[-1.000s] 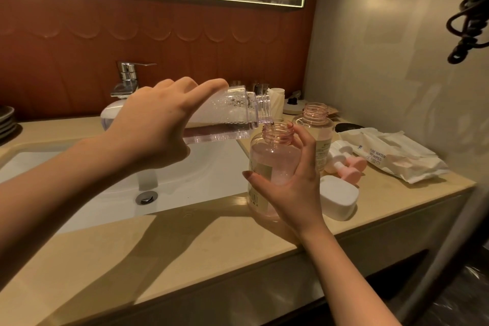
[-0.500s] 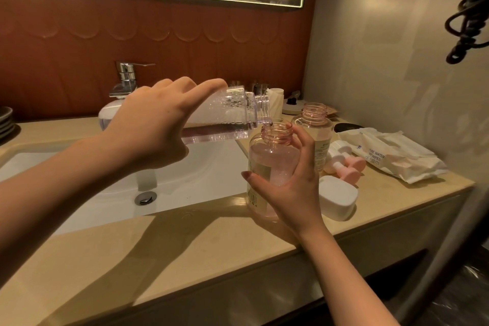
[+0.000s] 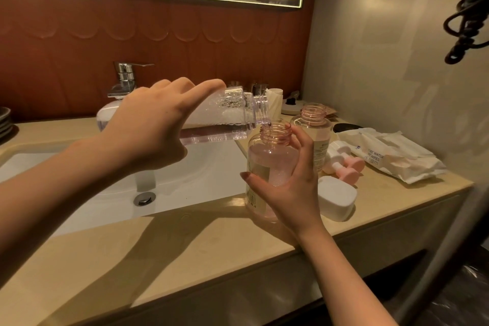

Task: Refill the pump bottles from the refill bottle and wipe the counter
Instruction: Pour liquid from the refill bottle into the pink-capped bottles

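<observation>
Refill bottle (image 3: 219, 124), tipped level, is clamped in your left grip (image 3: 150, 132), its mouth over the pump bottle (image 3: 267, 161) that your right grip (image 3: 291, 193) clasps upright on the worktop (image 3: 185, 259) beside the sink (image 3: 211, 172).

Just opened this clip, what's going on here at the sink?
A person is refilling a pump bottle. The left hand holds the clear refill bottle tipped almost level, its mouth over the open neck of the pink pump bottle, which the right hand grips upright beside the sink. A second pump bottle stands open behind it. Two pump heads lie on the counter next to a pack of wipes, which nobody is touching.
</observation>
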The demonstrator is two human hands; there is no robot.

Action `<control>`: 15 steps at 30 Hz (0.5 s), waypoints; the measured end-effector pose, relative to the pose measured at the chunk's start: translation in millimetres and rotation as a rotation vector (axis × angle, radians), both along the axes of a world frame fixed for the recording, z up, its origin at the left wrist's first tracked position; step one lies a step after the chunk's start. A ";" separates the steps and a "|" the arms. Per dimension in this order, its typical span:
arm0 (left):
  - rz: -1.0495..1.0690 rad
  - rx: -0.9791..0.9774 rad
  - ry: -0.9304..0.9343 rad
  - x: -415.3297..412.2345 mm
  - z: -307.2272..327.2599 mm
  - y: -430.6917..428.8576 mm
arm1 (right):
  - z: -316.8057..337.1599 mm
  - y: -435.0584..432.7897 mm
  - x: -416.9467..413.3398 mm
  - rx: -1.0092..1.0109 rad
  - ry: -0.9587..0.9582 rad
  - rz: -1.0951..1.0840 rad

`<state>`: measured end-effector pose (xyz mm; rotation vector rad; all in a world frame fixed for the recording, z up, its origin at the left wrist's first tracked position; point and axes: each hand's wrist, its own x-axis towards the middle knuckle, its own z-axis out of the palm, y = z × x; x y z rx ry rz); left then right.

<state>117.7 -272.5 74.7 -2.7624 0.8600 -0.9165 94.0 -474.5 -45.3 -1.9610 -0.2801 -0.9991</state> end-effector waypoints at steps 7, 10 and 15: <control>-0.001 0.005 -0.001 1.3 0.1 1.1 | 0.3 0.5 -0.9 -0.001 -0.006 0.006; -0.006 0.001 0.000 1.4 0.3 1.0 | 0.7 0.9 -0.7 -0.003 -0.006 0.006; -0.011 0.012 -0.015 2.6 1.4 1.6 | -0.1 0.3 0.1 0.006 -0.001 0.006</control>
